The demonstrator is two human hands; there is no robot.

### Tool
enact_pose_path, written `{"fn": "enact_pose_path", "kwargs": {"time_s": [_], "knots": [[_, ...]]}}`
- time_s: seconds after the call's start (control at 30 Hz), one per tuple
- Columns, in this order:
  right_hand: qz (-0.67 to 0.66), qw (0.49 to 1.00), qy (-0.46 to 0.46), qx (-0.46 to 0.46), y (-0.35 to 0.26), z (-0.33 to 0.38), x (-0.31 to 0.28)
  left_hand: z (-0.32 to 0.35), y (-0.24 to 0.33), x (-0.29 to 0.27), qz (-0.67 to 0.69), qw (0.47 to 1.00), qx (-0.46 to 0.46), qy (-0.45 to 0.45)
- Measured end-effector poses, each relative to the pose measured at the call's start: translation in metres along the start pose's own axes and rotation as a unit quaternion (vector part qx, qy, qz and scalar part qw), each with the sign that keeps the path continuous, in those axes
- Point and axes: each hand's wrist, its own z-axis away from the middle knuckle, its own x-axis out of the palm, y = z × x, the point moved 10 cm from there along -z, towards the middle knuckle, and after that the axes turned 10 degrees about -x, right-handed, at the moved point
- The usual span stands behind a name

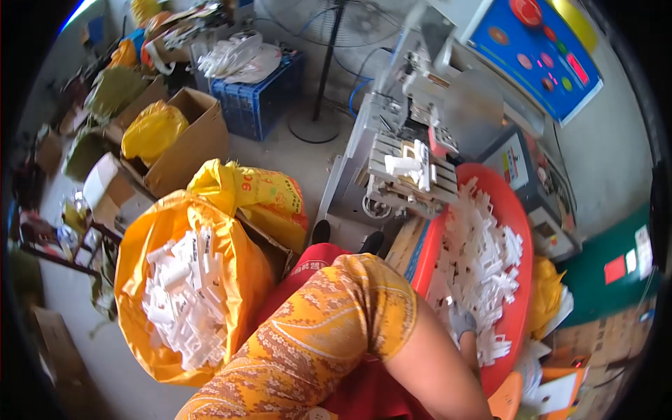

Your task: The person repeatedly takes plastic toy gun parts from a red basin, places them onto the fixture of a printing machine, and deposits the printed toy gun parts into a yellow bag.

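My right hand [463, 323], in a grey glove, reaches into a long red tub [526, 262] at the right. It touches the heap of white plastic parts [483, 245] inside; its fingers are too small and hidden to read. My left arm [434, 350], in a yellow-orange flowered sleeve [301, 329], crosses in front of my red apron toward the lower right. Its hand lies outside the picture. At the left, an open orange-yellow sack [129, 308] holds many similar white parts [185, 294]. A white part [406, 165] sits on the slotted machine bed [381, 154] ahead.
A blue control panel [535, 56] hangs at the upper right. Behind the machine stand a fan on a pole [323, 77] and a blue crate [255, 105] with white bags on top. A cardboard box [199, 140] and a yellow printed sack [276, 196] stand beyond the open sack.
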Motion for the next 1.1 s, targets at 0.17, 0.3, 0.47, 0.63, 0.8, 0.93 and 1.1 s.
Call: {"fn": "enact_pose_path", "kwargs": {"time_s": [0.17, 0.3, 0.47, 0.63, 0.8, 0.93, 1.1], "knots": [[-0.016, 0.996, 0.081, -0.044, -0.008, 0.002, 0.006, 0.023, 0.034, -0.024, 0.003, 0.999, 0.039, 0.033], [-0.174, 0.976, 0.090, -0.092, -0.016, 0.003, -0.010, 0.093, 0.034, -0.130, -0.151, 0.937, 0.068, 0.308], [-0.526, 0.832, 0.154, -0.085, 0.012, 0.017, -0.013, 0.258, -0.037, -0.292, -0.596, 0.465, -0.414, 0.507], [-0.631, 0.729, 0.227, -0.139, -0.028, 0.029, -0.104, 0.317, -0.070, -0.353, -0.623, 0.367, -0.422, 0.547], [-0.648, 0.653, 0.239, -0.310, -0.122, 0.010, -0.220, 0.326, 0.014, -0.360, -0.499, 0.348, -0.512, 0.606], [-0.622, 0.630, 0.104, -0.452, -0.240, -0.003, -0.285, 0.351, 0.067, -0.307, -0.513, 0.410, -0.369, 0.657], [-0.137, 0.761, 0.304, -0.557, -0.309, -0.044, -0.315, 0.433, 0.101, -0.190, -0.454, 0.370, -0.448, 0.675]]}}
